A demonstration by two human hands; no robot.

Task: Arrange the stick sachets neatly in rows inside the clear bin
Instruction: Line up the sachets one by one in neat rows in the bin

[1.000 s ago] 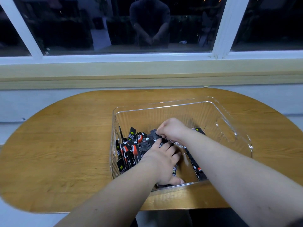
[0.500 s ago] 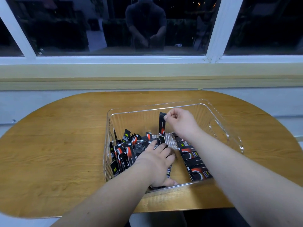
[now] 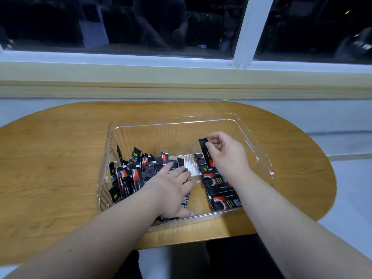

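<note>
A clear bin (image 3: 201,121) stands on the wooden table. Its left half holds a loose pile of black-and-red stick sachets (image 3: 130,174), many leaning upright. A row of flat sachets (image 3: 219,188) lies along the right side. My left hand (image 3: 173,190) rests flat on the pile's right edge with fingers spread, thumb near the bin's front wall. My right hand (image 3: 225,152) pinches the top of one sachet (image 3: 204,148), held nearly upright over the far end of the row.
The oval wooden table (image 3: 50,168) reaches around the bin on all sides. A bare strip of bin floor (image 3: 191,168) separates pile and row. A window ledge (image 3: 181,85) and dark window lie beyond the table.
My right hand pinched one sachet out of the pile, lifted it and carried it right to the far end of the row. My left hand stayed on the pile.
</note>
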